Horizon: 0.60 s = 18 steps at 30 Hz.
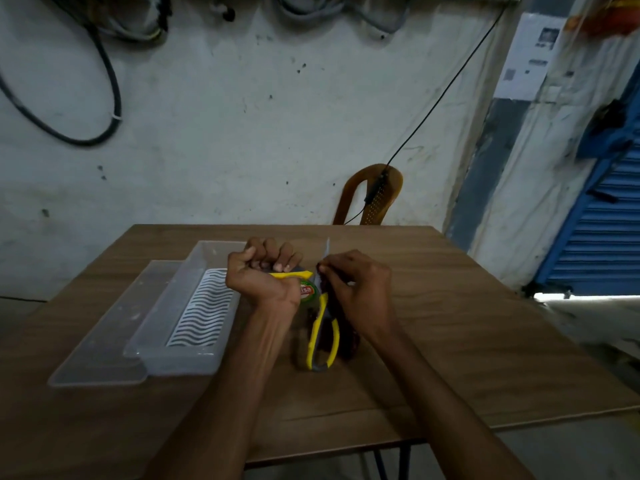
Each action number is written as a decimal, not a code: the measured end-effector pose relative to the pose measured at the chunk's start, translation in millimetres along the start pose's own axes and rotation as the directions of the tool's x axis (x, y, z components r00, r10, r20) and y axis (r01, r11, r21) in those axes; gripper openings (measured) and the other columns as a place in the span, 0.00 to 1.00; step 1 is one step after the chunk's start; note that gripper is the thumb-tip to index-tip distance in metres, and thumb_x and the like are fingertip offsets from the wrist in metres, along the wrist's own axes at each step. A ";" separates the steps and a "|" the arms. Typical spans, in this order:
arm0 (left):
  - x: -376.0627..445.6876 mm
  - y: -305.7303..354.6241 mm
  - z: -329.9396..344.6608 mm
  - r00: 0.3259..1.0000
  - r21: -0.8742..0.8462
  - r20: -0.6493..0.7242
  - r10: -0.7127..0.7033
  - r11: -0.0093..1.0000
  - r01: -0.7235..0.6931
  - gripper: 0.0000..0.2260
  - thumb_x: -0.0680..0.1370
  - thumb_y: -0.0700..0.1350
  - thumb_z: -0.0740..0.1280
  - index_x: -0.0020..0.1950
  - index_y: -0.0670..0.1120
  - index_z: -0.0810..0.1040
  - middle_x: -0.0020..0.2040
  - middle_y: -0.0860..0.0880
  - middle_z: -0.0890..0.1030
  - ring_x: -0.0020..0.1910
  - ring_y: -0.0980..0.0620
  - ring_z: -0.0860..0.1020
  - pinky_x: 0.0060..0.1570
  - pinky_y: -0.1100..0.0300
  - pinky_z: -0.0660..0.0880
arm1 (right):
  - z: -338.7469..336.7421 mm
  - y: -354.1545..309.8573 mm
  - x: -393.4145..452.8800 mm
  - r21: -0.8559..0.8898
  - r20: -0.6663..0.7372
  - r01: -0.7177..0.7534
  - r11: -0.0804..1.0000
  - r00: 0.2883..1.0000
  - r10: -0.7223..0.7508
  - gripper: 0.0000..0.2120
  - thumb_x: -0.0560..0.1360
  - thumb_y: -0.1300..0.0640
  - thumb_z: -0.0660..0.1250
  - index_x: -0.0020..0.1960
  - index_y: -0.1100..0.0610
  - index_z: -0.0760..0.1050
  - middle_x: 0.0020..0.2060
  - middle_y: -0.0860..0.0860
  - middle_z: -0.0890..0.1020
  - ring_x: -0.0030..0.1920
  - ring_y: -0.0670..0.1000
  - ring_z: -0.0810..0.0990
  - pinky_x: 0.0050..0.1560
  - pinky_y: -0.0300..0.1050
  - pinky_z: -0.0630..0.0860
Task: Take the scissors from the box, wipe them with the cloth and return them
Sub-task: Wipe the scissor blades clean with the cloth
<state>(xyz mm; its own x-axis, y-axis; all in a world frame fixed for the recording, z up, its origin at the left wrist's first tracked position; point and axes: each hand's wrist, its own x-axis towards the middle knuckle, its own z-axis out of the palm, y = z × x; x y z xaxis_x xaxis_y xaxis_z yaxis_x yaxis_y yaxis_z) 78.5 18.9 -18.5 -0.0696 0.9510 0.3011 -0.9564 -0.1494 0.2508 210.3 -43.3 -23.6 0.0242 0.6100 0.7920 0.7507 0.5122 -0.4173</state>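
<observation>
Yellow-handled scissors [322,336] are spread wide open above the table. My left hand [265,271] grips one yellow handle, fist closed. The other handle loop hangs down toward me. My right hand [356,289] pinches a dark maroon cloth [348,344] around a blade, whose tip sticks up above my fingers. The cloth hangs below my right hand, mostly hidden. The clear plastic box [187,362] with a wavy white insert stands to the left of my hands, with nothing else inside it.
The box's clear lid [104,341] lies flat beside the box on the left. The wooden table [450,358] has a brown plastic chair [374,195] behind its far edge. Cables hang on the wall; a blue shutter is at right.
</observation>
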 end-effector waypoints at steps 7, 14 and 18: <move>-1.6 0.9 2.1 1.000 0.001 0.020 0.022 1.000 -0.022 0.10 0.64 0.47 0.56 0.30 0.50 0.53 0.27 0.51 0.53 0.25 0.54 0.53 0.28 0.62 0.54 | 0.2 14.2 51.2 -0.096 -0.156 -0.102 0.990 0.984 0.086 0.05 0.73 0.65 0.72 0.45 0.58 0.86 0.39 0.53 0.85 0.39 0.47 0.82 0.44 0.42 0.79; -1.5 1.8 4.4 1.000 -0.007 -0.011 0.017 1.000 -0.017 0.11 0.64 0.48 0.56 0.31 0.50 0.53 0.27 0.52 0.53 0.25 0.53 0.52 0.29 0.61 0.51 | 0.0 -4.0 1.5 -0.019 0.025 0.056 0.998 0.998 -0.055 0.07 0.74 0.64 0.73 0.50 0.58 0.86 0.44 0.52 0.84 0.44 0.46 0.82 0.47 0.37 0.77; -0.6 2.2 3.1 1.000 -0.014 -0.020 0.019 1.000 -0.019 0.11 0.64 0.47 0.56 0.31 0.50 0.53 0.26 0.52 0.55 0.24 0.54 0.54 0.28 0.63 0.55 | 13.1 5.0 35.0 -0.092 0.025 0.023 0.995 0.999 -0.020 0.05 0.73 0.64 0.71 0.46 0.59 0.85 0.39 0.54 0.84 0.40 0.52 0.82 0.43 0.45 0.77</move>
<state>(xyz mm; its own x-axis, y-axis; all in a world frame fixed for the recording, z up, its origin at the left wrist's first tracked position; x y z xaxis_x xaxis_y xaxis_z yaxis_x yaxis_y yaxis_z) 77.3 17.2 -15.2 -0.0935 0.9533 0.2872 -0.9589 -0.1638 0.2317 206.2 -11.5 -3.8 -0.0076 0.6143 0.7890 0.8088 0.4678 -0.3564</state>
